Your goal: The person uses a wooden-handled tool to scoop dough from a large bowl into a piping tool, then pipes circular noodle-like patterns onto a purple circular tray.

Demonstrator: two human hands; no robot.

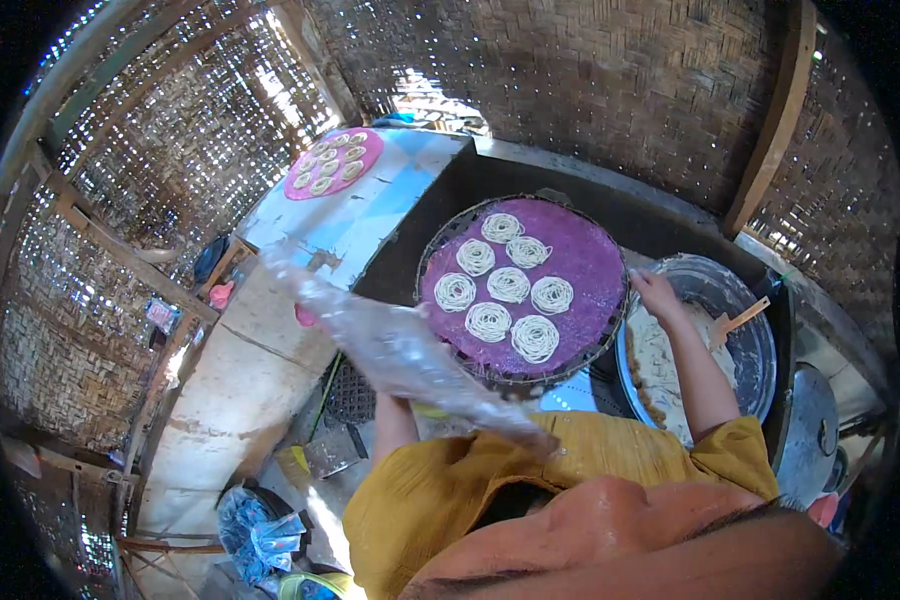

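Observation:
My right hand [656,294] grips the right rim of a round woven tray [607,337] lined with purple sheeting. Several flat nests of pale noodle-like strands [508,285] lie spread on the tray. At the lower left of it, my left forearm [394,429] shows, but a blurred, clear wrinkled plastic sheet [397,345] crosses in front and hides the left hand. Beside my right arm stands a large metal basin [757,360] holding pale dough or batter, with a wooden-handled tool [742,315] in it.
A pink round sheet [373,150] with more strand nests lies on a blue-and-white covered ledge [367,217]. A large metal lid [814,435] stands at the right. Blue plastic bags [251,532] are on the lower left. Woven bamboo walls [607,82] surround the place.

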